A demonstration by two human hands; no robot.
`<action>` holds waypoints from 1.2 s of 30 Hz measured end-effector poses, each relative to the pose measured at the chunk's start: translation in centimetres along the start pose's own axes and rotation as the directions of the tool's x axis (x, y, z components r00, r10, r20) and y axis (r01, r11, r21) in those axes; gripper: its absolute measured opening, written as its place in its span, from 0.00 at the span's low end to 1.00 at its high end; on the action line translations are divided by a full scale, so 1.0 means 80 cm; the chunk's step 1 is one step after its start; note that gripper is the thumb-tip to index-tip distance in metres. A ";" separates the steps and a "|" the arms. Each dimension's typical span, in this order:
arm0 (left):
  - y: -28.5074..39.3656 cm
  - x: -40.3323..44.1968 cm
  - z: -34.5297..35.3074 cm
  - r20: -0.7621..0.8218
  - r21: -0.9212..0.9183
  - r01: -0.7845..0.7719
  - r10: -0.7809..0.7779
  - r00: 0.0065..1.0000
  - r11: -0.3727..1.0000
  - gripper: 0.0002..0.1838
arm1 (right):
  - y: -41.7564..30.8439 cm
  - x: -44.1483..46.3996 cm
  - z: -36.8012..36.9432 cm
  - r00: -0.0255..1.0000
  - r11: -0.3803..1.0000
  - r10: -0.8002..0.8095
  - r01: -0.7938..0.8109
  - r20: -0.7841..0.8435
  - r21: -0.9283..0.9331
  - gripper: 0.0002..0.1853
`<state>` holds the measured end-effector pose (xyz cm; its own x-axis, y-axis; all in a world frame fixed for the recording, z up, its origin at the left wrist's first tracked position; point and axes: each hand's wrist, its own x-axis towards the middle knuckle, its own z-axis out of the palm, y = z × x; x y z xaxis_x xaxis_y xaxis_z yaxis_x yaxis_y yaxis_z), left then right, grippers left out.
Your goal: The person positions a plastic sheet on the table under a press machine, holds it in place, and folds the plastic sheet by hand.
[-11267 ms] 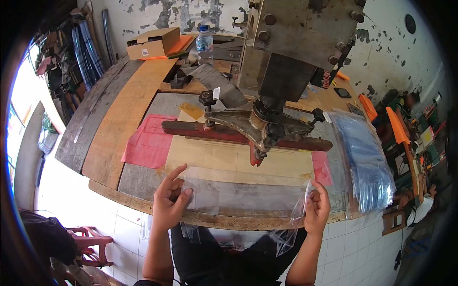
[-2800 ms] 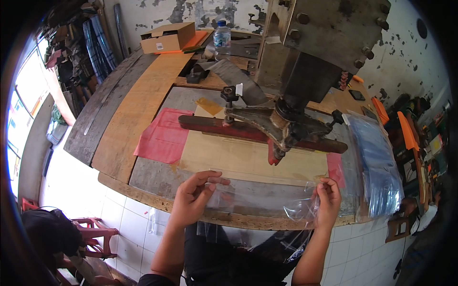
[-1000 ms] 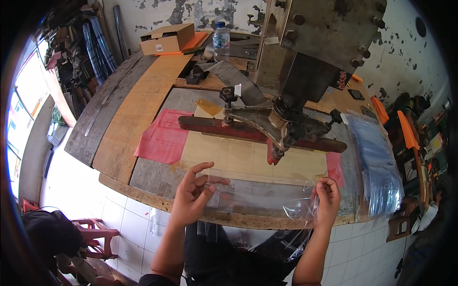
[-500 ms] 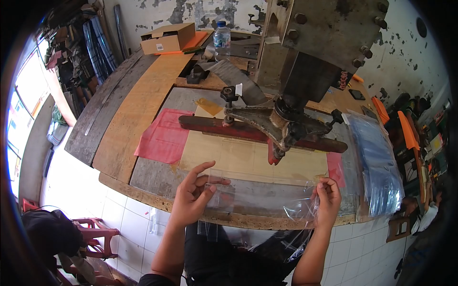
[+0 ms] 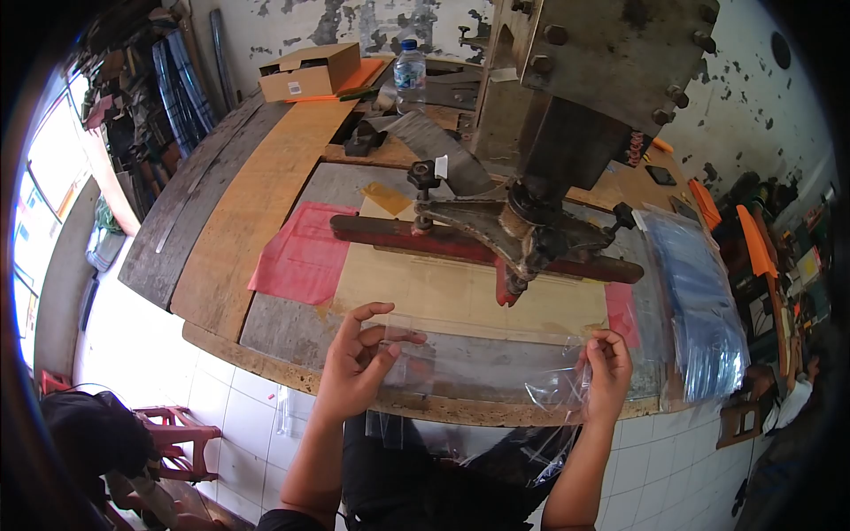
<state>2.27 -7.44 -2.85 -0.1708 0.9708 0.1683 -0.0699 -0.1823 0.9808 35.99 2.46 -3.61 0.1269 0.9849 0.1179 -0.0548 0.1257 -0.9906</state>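
Observation:
A clear plastic sheet (image 5: 487,365) stretches between my two hands above the front edge of the press bed, its lower part hanging over my lap. My right hand (image 5: 606,372) pinches its right end between thumb and fingers, where the film is creased. At the left end, my left hand (image 5: 359,363) holds the sheet around thumb and curled fingers, with the index finger raised away from it. Beyond the hands lies a cream board (image 5: 416,296) with a pink sheet (image 5: 301,257) at its left. A red-and-black press bar (image 5: 460,243) hangs over the board.
The press column (image 5: 611,53) rises behind the bar. To the right lies a stack of clear bluish plastic (image 5: 704,301). A water bottle (image 5: 410,78) and a cardboard box (image 5: 310,73) stand at the back. A red stool (image 5: 181,438) stands at lower left, near another person.

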 end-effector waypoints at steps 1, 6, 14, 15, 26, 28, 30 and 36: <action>0.002 0.000 0.000 -0.001 0.025 0.006 -0.006 1.000 1.000 0.26 | 0.000 0.000 0.000 1.000 1.000 -0.002 0.002 0.007 0.006 0.07; 0.010 -0.001 0.002 0.002 0.038 0.033 -0.034 0.999 0.999 0.26 | 0.001 -0.001 -0.001 1.000 1.000 0.005 -0.005 0.001 0.012 0.07; 0.007 0.001 0.011 -0.118 0.056 0.074 -0.067 0.991 0.996 0.28 | 0.002 -0.004 -0.001 1.000 1.000 -0.025 0.025 0.014 0.010 0.09; 0.004 0.001 0.010 -0.141 0.069 0.064 -0.054 0.989 0.996 0.29 | 0.001 -0.005 -0.001 1.000 1.000 -0.030 0.030 0.004 0.004 0.09; -0.003 0.002 0.006 -0.160 0.086 0.065 -0.050 0.986 0.994 0.29 | 0.004 -0.010 0.000 0.994 0.994 -0.108 0.108 0.025 0.025 0.09; -0.001 0.003 0.007 -0.182 0.080 0.082 -0.066 0.981 0.993 0.28 | 0.001 -0.011 0.001 0.995 0.995 -0.098 0.098 0.015 0.018 0.09; -0.001 0.003 0.007 -0.185 0.091 0.082 -0.064 0.981 0.992 0.28 | -0.001 -0.012 0.002 0.997 0.997 -0.073 0.073 0.005 0.013 0.09; -0.002 0.004 0.010 -0.218 0.105 0.074 -0.050 0.975 0.992 0.27 | 0.003 -0.012 -0.003 0.997 0.997 -0.078 0.077 0.012 0.026 0.10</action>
<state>3.04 -7.01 -2.87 -0.3774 0.9214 0.0933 0.0207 -0.0923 0.9955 36.08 1.51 -4.01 0.1186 0.9735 0.1954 -0.0703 0.2045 -0.9763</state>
